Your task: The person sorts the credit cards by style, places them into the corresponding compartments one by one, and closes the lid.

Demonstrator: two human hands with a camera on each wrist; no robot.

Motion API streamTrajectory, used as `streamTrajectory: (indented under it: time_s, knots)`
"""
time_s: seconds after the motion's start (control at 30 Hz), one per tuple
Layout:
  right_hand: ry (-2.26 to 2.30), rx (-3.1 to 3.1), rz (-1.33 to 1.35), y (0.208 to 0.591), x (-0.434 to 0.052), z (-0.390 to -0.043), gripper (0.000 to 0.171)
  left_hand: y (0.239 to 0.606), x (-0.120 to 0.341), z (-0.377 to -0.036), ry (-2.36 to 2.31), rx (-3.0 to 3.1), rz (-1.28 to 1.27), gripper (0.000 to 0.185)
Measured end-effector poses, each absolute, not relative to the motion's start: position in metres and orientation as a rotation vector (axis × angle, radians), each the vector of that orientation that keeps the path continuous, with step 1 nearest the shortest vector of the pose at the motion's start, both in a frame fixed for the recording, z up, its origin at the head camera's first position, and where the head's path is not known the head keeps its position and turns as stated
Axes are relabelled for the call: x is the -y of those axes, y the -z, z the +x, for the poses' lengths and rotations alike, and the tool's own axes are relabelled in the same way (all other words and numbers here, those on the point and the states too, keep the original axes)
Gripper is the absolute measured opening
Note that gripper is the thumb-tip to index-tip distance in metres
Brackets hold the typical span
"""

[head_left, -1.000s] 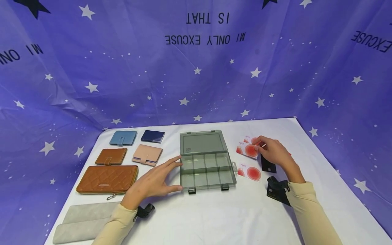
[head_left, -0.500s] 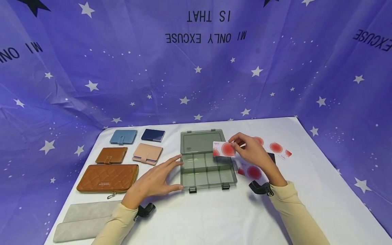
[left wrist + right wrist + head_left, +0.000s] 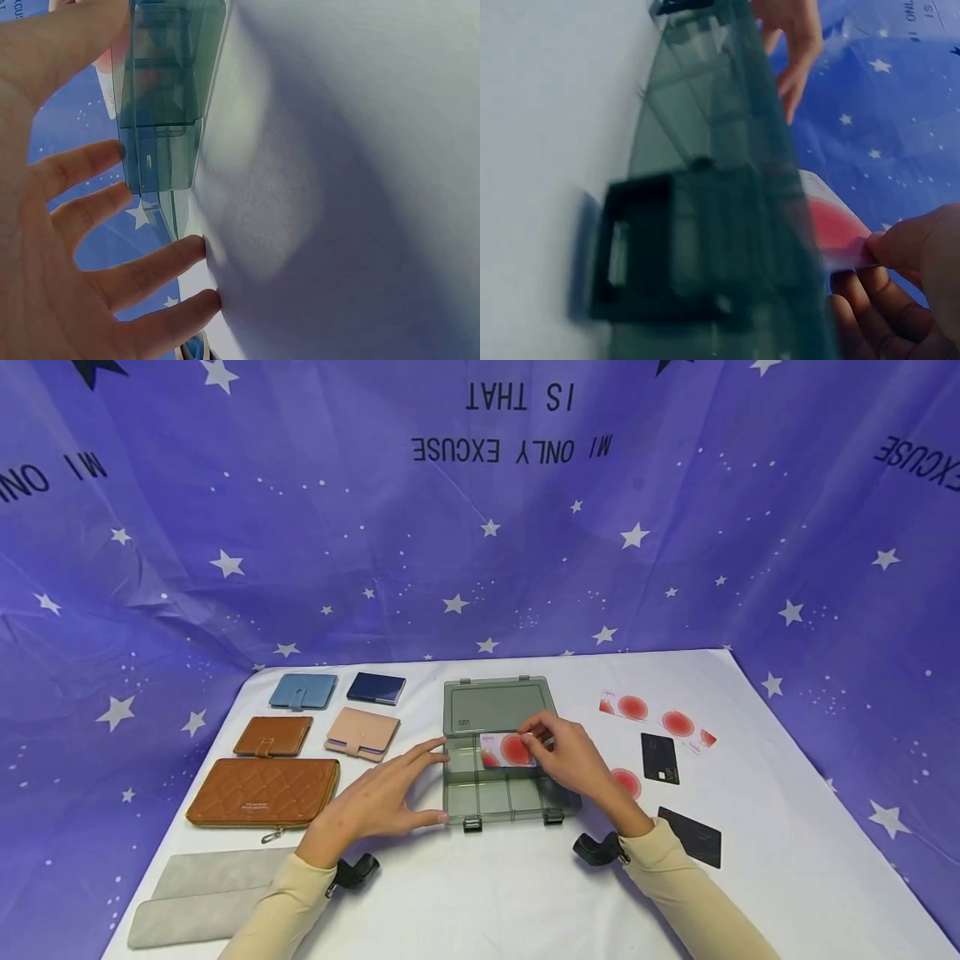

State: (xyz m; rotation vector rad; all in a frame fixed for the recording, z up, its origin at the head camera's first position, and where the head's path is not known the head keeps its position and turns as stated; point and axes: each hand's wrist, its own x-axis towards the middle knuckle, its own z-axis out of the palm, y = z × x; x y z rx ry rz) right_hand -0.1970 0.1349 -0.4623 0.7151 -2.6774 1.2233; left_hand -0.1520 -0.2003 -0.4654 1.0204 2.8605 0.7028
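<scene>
We see our right hand [image 3: 573, 760] has carried the red-circled card [image 3: 507, 749], pinched in its fingers, over the organizer box [image 3: 510, 797]; our left hand [image 3: 375, 806], fingers spread, steadies the box's left side.

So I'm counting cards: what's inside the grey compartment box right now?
The compartments of the box that show look empty. The right hand holds a red-and-white card over the back row and hides the right-hand compartments, so those cannot be checked.
</scene>
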Motion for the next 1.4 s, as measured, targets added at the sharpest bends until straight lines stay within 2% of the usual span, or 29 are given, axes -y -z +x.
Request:
streamTrajectory:
  time_s: [0.47,0.8,0.87,1.1,1.4]
  knots:
    - [-1.232,2.645,0.633,0.472,-0.12,-0.192,0.005,0.464,0.199,-0.152,-0.706,-2.85,1.011,0.083]
    - [-1.05,2.687,0.705,0.475,-0.109,-0.187,0.007,0.464,0.198,-0.152,-0.712,-2.845,0.999,0.084]
    - [-0.995,2.707,0.715,0.474,-0.108,-0.185,0.01,0.464,0.198,-0.152,-0.709,-2.849,1.0,0.083]
    - [-0.785,2.841,0.814,0.478,-0.103,-0.182,0.033,0.465,0.199,-0.151,-0.707,-2.858,0.993,0.083]
    - [-0.756,2.886,0.86,0.473,-0.105,-0.18,0.036,0.465,0.199,-0.151,-0.702,-2.858,0.996,0.086]
